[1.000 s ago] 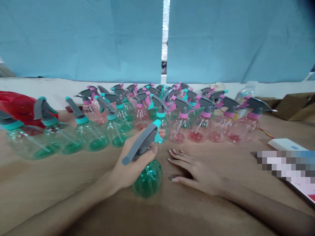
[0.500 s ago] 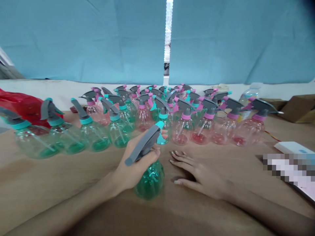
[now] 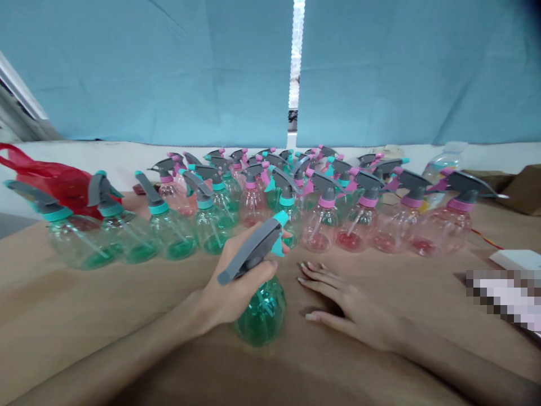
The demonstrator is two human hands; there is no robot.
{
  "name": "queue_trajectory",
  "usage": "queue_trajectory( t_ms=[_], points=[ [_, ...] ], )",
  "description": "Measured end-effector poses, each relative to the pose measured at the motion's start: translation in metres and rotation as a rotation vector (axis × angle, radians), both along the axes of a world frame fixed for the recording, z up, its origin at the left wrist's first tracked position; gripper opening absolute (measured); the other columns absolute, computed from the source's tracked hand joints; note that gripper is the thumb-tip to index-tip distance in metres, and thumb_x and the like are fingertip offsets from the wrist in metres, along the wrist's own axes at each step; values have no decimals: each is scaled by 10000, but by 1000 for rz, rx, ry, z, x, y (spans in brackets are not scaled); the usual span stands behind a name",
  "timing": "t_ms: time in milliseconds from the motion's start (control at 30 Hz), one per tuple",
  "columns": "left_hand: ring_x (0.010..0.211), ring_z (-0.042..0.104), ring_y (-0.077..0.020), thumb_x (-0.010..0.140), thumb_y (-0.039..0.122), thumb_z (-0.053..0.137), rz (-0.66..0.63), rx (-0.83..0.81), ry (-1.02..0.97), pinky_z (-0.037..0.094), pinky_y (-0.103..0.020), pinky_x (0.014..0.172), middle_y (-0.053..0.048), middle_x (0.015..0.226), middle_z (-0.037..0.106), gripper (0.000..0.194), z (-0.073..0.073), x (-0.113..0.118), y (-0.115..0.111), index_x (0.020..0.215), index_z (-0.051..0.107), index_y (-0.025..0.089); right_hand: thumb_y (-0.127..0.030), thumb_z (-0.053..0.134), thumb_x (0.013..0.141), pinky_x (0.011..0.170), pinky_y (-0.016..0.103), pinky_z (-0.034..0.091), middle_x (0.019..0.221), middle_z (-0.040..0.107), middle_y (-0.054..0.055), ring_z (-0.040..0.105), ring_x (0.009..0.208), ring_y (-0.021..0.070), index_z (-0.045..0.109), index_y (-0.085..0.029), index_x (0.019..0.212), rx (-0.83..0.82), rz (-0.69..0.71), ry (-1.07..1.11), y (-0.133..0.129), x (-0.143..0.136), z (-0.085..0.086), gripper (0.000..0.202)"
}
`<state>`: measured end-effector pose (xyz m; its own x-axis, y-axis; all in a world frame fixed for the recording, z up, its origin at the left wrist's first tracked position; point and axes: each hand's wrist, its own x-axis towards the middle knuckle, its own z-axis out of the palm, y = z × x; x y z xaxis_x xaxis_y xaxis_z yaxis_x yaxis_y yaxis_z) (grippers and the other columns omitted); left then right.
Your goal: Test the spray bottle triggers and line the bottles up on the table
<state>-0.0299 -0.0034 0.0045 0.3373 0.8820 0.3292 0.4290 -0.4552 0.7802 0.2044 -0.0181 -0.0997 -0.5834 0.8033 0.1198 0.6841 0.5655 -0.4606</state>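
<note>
My left hand (image 3: 236, 287) is wrapped round the neck of a green spray bottle (image 3: 262, 316), which has a grey and turquoise trigger head and stands upright on the wooden table (image 3: 169, 293). The fingers on the far side of the neck are partly hidden. To the right of this bottle, my right hand (image 3: 346, 304) rests on the table with its fingers spread, holding nothing. Behind both hands stand green bottles with turquoise collars (image 3: 172, 237) on the left and pink bottles with pink collars (image 3: 355, 225) on the right.
A red plastic bag (image 3: 63, 183) lies at the back left. At the right are a white box (image 3: 518, 259), a pixelated flat object (image 3: 502, 296) and brown cardboard (image 3: 526, 189). A clear bottle (image 3: 446, 160) stands behind the pink ones. Blue cloth (image 3: 181, 73) hangs behind.
The whole view has shifted, so things appear a little farther right. My left hand still grips the green bottle, and my right hand remains spread on the table.
</note>
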Motion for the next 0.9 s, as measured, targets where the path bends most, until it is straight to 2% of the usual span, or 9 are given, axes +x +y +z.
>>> queue_trajectory(
  t_ms=[167, 267, 400, 600, 900],
  points=[
    [678, 569, -173, 701, 266, 510, 21, -9, -39, 473, -277, 642, -15, 745, 624, 151, 0, 0, 1, 774, 632, 216, -581, 429, 887, 1147, 453, 225, 1512, 285, 40, 232, 1401, 227, 372, -208, 1418, -34, -13, -34, -2, -1, 6, 651],
    [617, 549, -160, 687, 266, 509, 18, -29, -54, 464, -268, 578, -4, 723, 615, 140, 0, 0, 1, 769, 613, 222, -587, 421, 887, 1146, 461, 224, 1515, 273, 38, 226, 1402, 231, 368, -208, 1420, -38, -14, -46, -2, -1, 7, 656],
    [508, 486, -141, 708, 301, 506, -14, -37, -55, 419, -259, 495, 31, 602, 535, 91, -2, 1, 1, 738, 558, 233, -587, 430, 883, 1143, 467, 227, 1514, 272, 37, 228, 1401, 234, 363, -212, 1421, -28, -12, -40, -1, -1, 6, 659],
    [555, 547, -162, 735, 343, 519, 41, -44, -31, 442, -273, 536, 28, 617, 537, 105, -6, 2, 2, 736, 514, 238, -581, 427, 888, 1146, 454, 223, 1510, 278, 49, 239, 1398, 227, 377, -191, 1413, -9, -8, -36, -1, -2, 6, 656],
    [575, 558, -165, 742, 324, 503, 44, 15, -25, 438, -281, 538, 19, 665, 591, 101, -8, 2, 3, 753, 561, 242, -575, 451, 880, 1144, 462, 231, 1510, 287, 39, 243, 1397, 231, 384, -215, 1410, -5, -3, -6, -1, -1, 3, 644]
  ],
)
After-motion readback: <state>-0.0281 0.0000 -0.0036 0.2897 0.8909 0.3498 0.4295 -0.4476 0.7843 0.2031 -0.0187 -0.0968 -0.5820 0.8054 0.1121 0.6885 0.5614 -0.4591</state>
